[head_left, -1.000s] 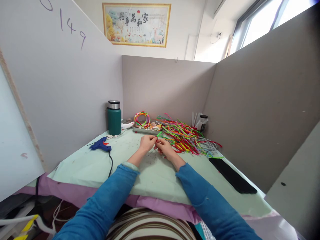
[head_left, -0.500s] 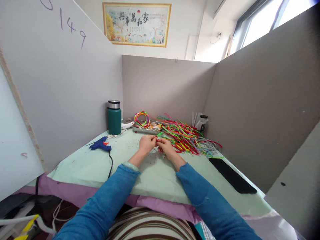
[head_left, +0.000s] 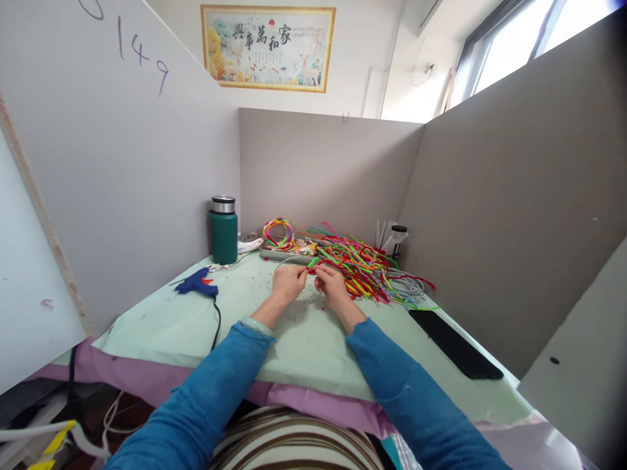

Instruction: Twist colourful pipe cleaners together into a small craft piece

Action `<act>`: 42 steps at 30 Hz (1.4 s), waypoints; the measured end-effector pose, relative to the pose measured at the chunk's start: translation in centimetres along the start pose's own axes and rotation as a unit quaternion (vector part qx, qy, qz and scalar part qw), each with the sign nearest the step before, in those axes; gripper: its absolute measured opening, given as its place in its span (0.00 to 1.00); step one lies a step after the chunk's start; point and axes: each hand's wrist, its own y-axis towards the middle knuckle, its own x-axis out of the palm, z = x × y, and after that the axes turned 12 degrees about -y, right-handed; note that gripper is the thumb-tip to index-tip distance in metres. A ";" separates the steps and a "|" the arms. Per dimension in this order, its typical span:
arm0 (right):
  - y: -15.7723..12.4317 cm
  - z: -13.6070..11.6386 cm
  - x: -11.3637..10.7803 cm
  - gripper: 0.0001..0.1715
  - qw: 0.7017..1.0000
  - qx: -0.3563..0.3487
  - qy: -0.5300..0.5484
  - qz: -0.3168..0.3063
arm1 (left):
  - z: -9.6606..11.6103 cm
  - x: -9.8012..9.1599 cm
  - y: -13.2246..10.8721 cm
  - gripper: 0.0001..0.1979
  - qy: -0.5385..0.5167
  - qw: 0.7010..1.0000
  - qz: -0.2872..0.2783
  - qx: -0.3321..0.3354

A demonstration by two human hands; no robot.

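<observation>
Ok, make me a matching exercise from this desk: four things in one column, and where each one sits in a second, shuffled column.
Things
1. green flask
2. blue glue gun
3. flat black device
4. short green and red stem

Places
A. lying flat at the far right of the pale green cloth
B. pinched between the left hand and the right hand
C. standing upright at the back left
D. lying left of the hands, its cord trailing toward the near edge

Pairs: 1-C, 2-D, 3-A, 4-B
</observation>
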 end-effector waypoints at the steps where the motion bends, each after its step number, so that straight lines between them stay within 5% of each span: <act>1: 0.0 0.0 0.0 0.15 1.000 -0.004 0.002 0.000 | 0.0 0.0 0.0 0.15 0.001 1.000 0.002 -0.001; 13: -0.1 0.4 0.2 0.13 0.997 -0.046 -0.050 0.025 | -0.9 0.5 0.6 0.17 -0.039 0.996 -0.039 -0.069; 35: -0.3 0.7 0.3 0.10 0.960 -0.167 -0.225 0.029 | -0.7 0.2 0.6 0.18 -0.036 0.991 -0.077 -0.099; 42: -0.4 0.5 0.3 0.10 0.963 -0.148 -0.221 0.040 | -0.6 0.2 0.5 0.18 -0.026 0.993 -0.088 -0.077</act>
